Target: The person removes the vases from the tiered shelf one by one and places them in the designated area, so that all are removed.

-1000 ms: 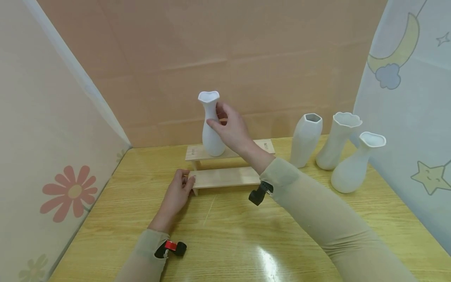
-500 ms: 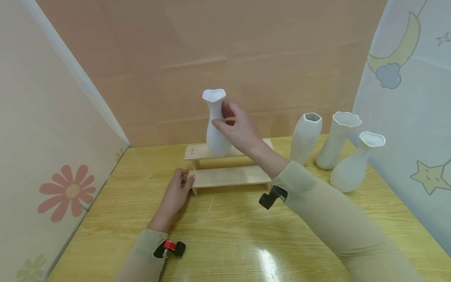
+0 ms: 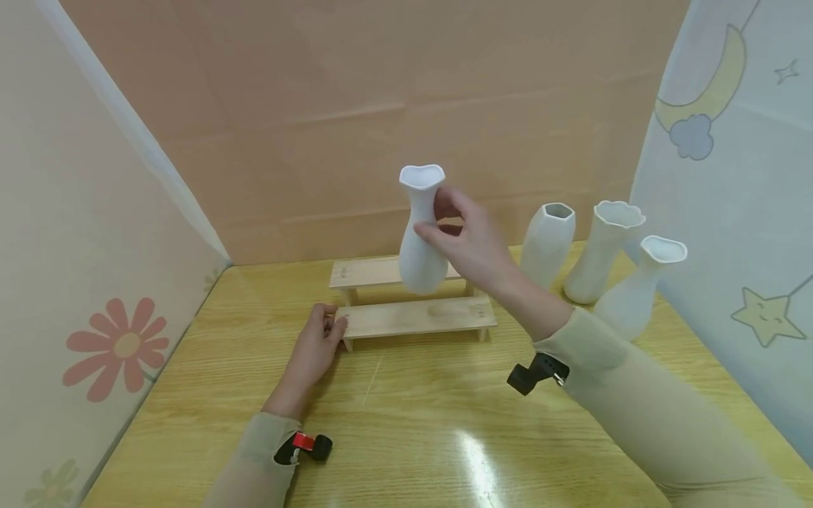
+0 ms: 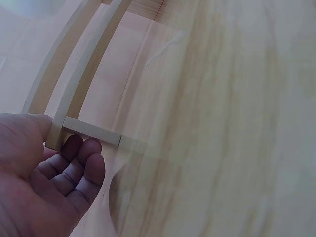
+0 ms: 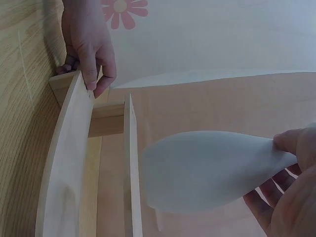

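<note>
My right hand (image 3: 479, 247) grips a white vase (image 3: 424, 264) by its narrow neck, thumb at the front. The vase is upright, with a wavy flared rim and a rounded body. It hangs in the air over a two-tier wooden stand (image 3: 406, 317); a small gap shows between its base and the upper shelf (image 5: 130, 163) in the right wrist view. At the stand's left end, my left hand (image 3: 315, 349) pinches the lower shelf's edge. In the left wrist view its curled fingers (image 4: 84, 168) lie beneath that end; the thumb is partly hidden.
Three more white vases stand at the right: a faceted one (image 3: 549, 243), one with a scalloped rim (image 3: 600, 247), and a round-bellied one (image 3: 629, 300) partly behind my right sleeve. Fabric walls enclose the wooden table (image 3: 406, 423) at the back and both sides.
My right hand has carried the vase rightward and a little nearer, off the upper shelf where it appeared to stand. The left hand stays at the stand's left end.
</note>
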The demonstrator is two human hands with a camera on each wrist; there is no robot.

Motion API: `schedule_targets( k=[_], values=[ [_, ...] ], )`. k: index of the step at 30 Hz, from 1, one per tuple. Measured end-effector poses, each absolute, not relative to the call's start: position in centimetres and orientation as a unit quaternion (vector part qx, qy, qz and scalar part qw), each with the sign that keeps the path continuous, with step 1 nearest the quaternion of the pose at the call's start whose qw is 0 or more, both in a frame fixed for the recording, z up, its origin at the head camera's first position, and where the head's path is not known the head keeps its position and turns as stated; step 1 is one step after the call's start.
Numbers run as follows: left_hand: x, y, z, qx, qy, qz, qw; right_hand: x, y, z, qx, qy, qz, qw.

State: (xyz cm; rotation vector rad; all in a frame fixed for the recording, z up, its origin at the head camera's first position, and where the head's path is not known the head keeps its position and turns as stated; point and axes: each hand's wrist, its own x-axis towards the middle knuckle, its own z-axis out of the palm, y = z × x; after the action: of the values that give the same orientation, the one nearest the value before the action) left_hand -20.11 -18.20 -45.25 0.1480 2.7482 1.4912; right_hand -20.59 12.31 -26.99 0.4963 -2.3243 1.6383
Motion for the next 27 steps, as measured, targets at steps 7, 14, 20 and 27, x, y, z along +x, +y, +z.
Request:
schedule_targets(
  k=[7, 14, 20, 27],
  values=[
    [-20.1, -18.2, -45.1, 0.048, 0.880, 0.473, 0.003, -19.0, 14.8, -27.2, 0.155, -0.810, 0.548, 0.139],
    [-20.1, -18.2, -45.1, 0.053, 0.884, 0.465, -0.002, -17.4, 17.5, -27.8, 0.117, -0.835, 0.516, 0.154],
    [-20.0, -18.1, -44.9, 0.057, 0.885, 0.463, -0.002, -16.0, 19.8, -27.9, 0.102, -0.847, 0.494, 0.169],
    [-19.8, -18.0, -44.3, 0.059, 0.885, 0.461, -0.001, -14.5, 22.1, -28.0, 0.073, -0.852, 0.488, 0.173]
  ],
)
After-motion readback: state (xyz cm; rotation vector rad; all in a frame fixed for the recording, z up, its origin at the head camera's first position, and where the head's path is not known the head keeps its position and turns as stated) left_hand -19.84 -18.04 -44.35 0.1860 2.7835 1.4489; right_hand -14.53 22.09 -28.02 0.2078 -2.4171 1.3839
